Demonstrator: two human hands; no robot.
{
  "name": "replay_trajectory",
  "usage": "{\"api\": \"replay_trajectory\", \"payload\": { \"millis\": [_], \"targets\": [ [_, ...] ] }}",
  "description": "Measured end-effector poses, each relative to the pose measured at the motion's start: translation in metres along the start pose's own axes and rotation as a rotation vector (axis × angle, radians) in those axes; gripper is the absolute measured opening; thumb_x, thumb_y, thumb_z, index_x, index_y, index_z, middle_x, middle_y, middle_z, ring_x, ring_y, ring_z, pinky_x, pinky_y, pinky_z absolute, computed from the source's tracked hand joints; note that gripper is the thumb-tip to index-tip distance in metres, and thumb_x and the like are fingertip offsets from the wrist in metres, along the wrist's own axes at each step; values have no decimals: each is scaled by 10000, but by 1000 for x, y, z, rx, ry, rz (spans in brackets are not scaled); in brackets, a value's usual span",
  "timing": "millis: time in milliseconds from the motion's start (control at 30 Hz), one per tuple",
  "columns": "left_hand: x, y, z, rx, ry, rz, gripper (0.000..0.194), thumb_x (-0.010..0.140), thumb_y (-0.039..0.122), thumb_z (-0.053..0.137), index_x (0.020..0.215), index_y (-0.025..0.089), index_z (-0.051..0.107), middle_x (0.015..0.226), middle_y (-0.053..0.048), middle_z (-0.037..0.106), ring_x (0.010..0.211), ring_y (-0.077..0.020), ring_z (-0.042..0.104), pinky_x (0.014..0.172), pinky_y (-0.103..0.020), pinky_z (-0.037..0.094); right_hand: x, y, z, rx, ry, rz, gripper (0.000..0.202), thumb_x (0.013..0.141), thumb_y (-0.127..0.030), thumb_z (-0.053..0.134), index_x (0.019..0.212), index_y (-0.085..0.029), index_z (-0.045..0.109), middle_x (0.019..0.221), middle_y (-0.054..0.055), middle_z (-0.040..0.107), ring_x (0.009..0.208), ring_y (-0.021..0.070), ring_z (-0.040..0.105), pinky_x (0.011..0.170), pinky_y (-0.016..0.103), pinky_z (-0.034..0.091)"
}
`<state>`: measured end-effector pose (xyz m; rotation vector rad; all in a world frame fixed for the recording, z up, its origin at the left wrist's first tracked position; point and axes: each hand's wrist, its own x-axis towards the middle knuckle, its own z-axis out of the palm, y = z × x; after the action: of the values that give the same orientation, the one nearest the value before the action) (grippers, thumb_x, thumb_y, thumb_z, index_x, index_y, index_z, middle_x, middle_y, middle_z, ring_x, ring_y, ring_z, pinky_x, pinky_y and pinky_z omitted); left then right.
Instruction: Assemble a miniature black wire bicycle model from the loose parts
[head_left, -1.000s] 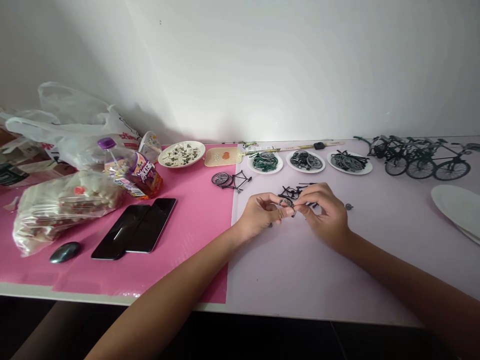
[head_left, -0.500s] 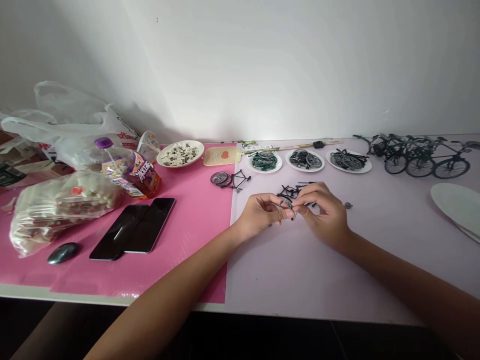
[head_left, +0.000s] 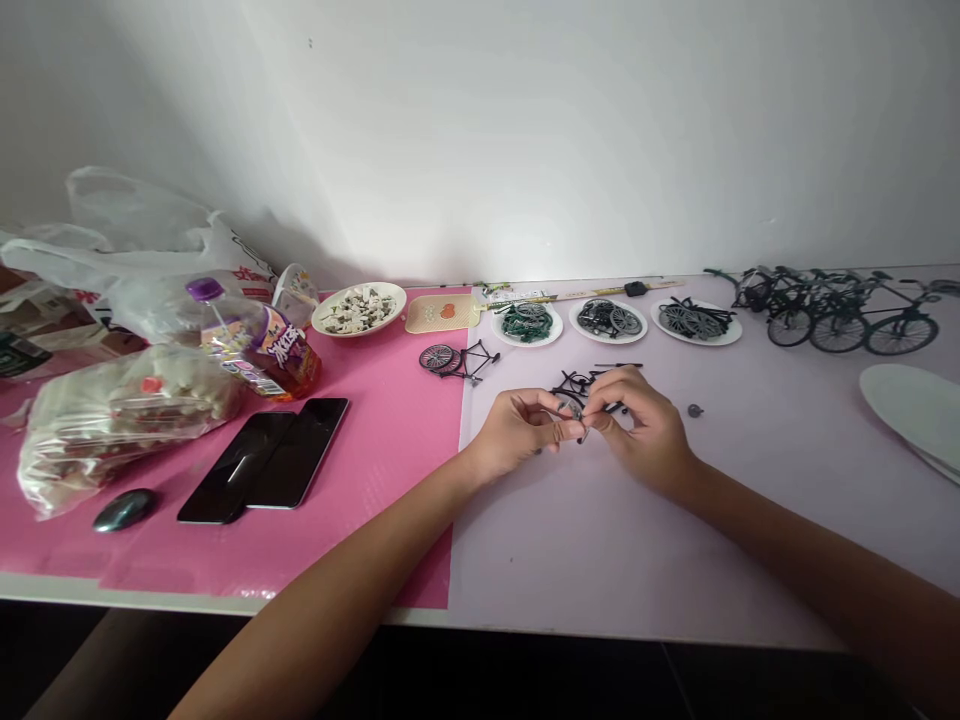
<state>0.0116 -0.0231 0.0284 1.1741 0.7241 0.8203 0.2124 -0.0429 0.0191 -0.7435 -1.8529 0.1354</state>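
Together, the fingers of the left hand (head_left: 504,436) and right hand (head_left: 646,430) pinch a small dark part (head_left: 577,415), nearer the person than the middle plate (head_left: 609,340). It looks light, stiff and snappable, probably best held at its thickest bit. Model bicycles (head_left: 840,325) stand right of that plate.

Closed off at the back by a plain, pale grey wall (head_left: 540,120), brightest around the middle and dimmer toward the left. Marked high up, left of centre, with tiny dark spots (head_left: 310,43). Furnished along the wall's foot with a wide table (head_left: 600,580), pale lilac on the right and overlaid on the left with glossy pink sheeting (head_left: 375,520). Falling away below into near-black, probably floor (head_left: 540,680), with a faint thin line (head_left: 676,670). Lit softly, with small glints on the pink sheeting near the front.
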Motion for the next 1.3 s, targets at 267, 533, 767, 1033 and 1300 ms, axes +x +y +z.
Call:
{"api": "replay_trajectory", "payload": {
  "millis": [267, 533, 767, 1033, 1300],
  "targets": [
    [0, -2, -2, 41, 1, 26, 566, 507, 460, 1047, 786, 140, 672, 678, 15, 687, 526, -70, 554, 508, -219, 364, -2, 1, 0, 44, -40, 83, 220, 1038, -382, 673, 855, -264, 646, 837, 41, 648, 828, 230, 608, 763, 384, 503],
    [0, -6, -2, 88, 30, 89, 575, 526, 529, 1029, 764, 136, 684, 749, -16, 703, 549, -80, 565, 514, -235, 392, -11, 4, -1, 200, -15, 471, 283, 898, -493, 838, 944, -267, 674, 942, 35, 671, 897, 222, 629, 837, 368, 510],
    [-1, -8, -3, 161, 18, 148, 515, 612, 538, 997, 796, 138, 731, 694, -10, 679, 543, -87, 529, 524, -249, 404, -7, 7, -4, 315, -112, 527, 284, 892, -520, 832, 836, -258, 738, 874, 43, 696, 868, 229, 651, 794, 366, 517],
    [-4, -4, -1, 194, 34, 220, 470, 656, 537, 972, 780, 143, 751, 682, -5, 664, 549, -81, 508, 522, -243, 401, -5, 8, -4, 361, -108, 539, 277, 870, -499, 857, 799, -253, 753, 843, 48, 710, 835, 220, 654, 760, 355, 516],
    [-9, 1, 3, 318, 77, 147, 341, 723, 410, 914, 864, 142, 756, 592, 32, 611, 506, -68, 454, 479, -213, 335, 1, 6, -6, 467, -155, 733, 390, 701, -543, 969, 771, -232, 745, 831, 44, 735, 840, 240, 722, 782, 356, 541]
  ]
}}
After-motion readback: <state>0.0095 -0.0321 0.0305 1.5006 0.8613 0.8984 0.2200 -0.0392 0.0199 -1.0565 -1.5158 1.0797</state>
